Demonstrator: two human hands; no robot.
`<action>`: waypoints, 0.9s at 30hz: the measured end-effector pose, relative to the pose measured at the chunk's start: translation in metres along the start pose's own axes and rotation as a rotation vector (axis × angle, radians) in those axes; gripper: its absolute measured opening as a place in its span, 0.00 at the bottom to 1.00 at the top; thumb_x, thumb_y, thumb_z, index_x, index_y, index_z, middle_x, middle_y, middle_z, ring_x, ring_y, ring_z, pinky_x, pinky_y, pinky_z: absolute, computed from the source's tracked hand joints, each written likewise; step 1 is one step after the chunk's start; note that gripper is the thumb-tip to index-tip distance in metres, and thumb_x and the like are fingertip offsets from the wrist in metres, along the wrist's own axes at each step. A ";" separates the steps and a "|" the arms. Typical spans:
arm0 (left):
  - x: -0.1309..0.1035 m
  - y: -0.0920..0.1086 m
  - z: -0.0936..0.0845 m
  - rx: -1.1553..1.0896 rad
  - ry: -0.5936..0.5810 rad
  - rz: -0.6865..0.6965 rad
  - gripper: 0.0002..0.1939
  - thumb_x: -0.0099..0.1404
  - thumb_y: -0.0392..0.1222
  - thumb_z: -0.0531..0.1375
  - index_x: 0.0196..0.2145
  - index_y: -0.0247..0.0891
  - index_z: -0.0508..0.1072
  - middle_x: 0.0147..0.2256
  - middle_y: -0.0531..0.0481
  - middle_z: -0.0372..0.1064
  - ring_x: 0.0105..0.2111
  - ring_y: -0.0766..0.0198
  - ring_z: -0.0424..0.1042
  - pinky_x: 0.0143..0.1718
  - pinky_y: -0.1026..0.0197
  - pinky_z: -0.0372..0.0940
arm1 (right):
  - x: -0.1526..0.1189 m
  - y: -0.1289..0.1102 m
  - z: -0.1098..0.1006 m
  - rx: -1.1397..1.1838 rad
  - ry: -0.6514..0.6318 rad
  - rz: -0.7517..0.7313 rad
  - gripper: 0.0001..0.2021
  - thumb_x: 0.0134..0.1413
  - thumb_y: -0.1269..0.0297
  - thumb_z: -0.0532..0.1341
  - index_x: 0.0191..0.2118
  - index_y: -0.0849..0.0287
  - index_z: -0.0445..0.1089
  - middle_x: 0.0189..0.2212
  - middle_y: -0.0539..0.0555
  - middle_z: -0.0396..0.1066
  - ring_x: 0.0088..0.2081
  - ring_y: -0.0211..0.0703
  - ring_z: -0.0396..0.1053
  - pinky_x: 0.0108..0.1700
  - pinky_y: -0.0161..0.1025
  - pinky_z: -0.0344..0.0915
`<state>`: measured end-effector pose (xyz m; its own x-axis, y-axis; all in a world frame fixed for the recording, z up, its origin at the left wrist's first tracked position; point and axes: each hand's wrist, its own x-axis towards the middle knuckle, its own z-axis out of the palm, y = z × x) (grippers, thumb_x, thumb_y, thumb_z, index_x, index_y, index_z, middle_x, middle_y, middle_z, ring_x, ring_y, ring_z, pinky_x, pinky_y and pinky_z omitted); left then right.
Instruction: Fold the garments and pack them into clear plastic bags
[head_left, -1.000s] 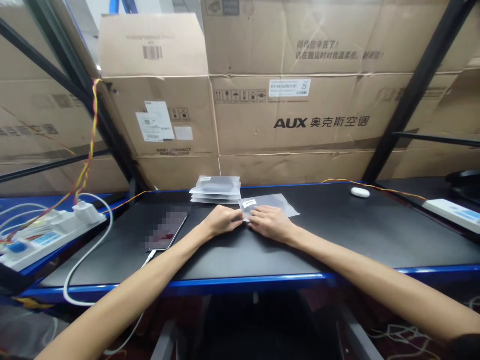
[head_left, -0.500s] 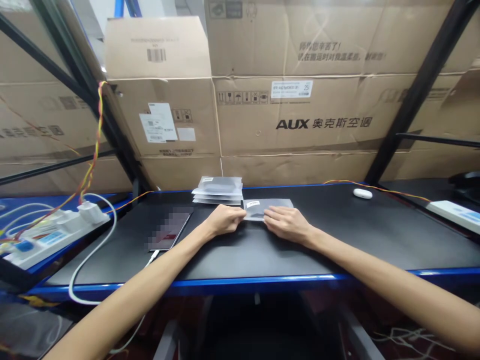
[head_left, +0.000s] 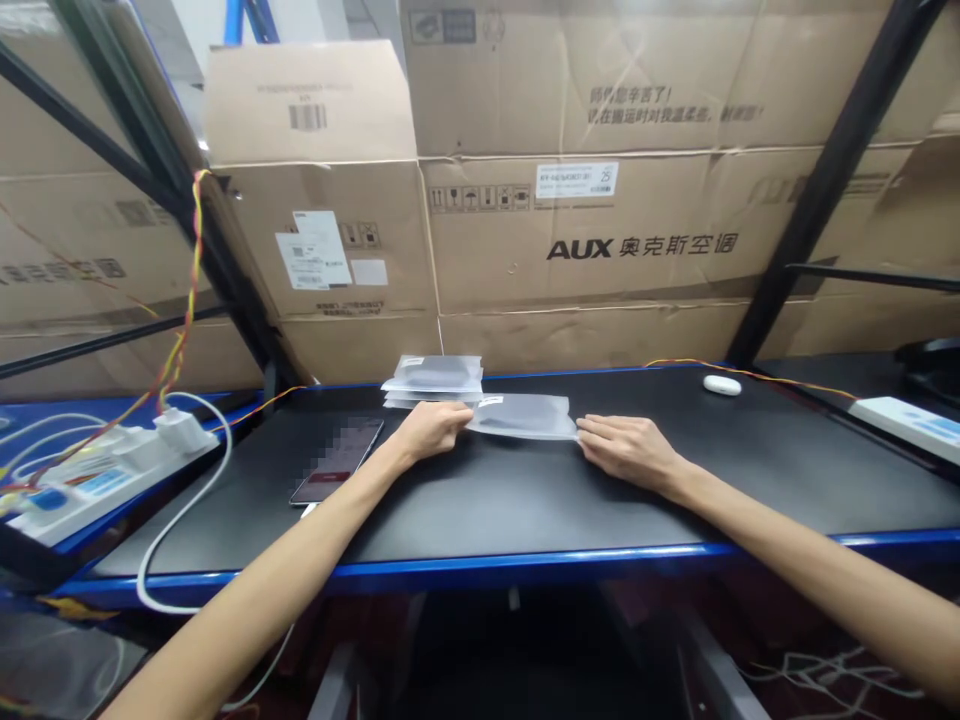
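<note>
A flat, translucent plastic pouch (head_left: 525, 416) with a small white label near its upper left corner is stretched between my two hands, just above the black mat. My left hand (head_left: 436, 430) pinches its left end, fingers closed. On the right end, the fingertips of my right hand (head_left: 628, 448) are closed around the corner. Whatever lies inside the pouch cannot be made out. Behind my left hand sits a stack of several similar pouches (head_left: 435, 378), the top one also labelled.
A phone (head_left: 337, 462) with a white cable lies left of my left forearm. Power strips stand at the far left (head_left: 112, 478) and far right (head_left: 911, 428). A small white case (head_left: 721, 385) rests at the back right. Cardboard (head_left: 585, 250) walls the back; the table has a blue edge (head_left: 525, 562).
My right hand has moved right, from lying over the pouch to gripping its right end. My left hand has shifted slightly left and up, and the pouch is now lifted and tilted.
</note>
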<state>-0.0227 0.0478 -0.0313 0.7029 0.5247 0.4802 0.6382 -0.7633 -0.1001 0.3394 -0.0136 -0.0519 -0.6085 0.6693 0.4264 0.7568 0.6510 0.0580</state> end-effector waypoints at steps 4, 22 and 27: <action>0.001 0.006 -0.007 0.039 -0.011 -0.026 0.14 0.57 0.27 0.51 0.33 0.39 0.74 0.34 0.48 0.74 0.35 0.60 0.72 0.28 0.64 0.62 | 0.000 -0.001 0.002 -0.036 0.074 -0.057 0.14 0.66 0.63 0.52 0.41 0.53 0.77 0.49 0.56 0.77 0.49 0.51 0.75 0.52 0.46 0.70; 0.017 0.068 0.015 -0.142 0.030 0.095 0.20 0.70 0.35 0.51 0.57 0.35 0.68 0.57 0.40 0.69 0.59 0.54 0.66 0.60 0.50 0.63 | 0.012 -0.029 0.003 -0.186 0.219 -0.270 0.12 0.66 0.67 0.52 0.39 0.55 0.74 0.40 0.53 0.80 0.35 0.39 0.77 0.36 0.32 0.69; 0.025 0.066 0.023 -0.222 -0.066 -0.079 0.31 0.65 0.39 0.58 0.65 0.39 0.61 0.59 0.39 0.66 0.57 0.48 0.68 0.58 0.46 0.64 | 0.013 -0.032 0.004 -0.073 0.121 -0.250 0.14 0.68 0.64 0.50 0.42 0.53 0.74 0.40 0.52 0.79 0.33 0.38 0.75 0.34 0.32 0.68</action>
<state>0.0444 0.0193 -0.0456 0.6770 0.6040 0.4205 0.6125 -0.7792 0.1330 0.3063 -0.0240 -0.0522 -0.7490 0.4408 0.4947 0.6046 0.7602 0.2379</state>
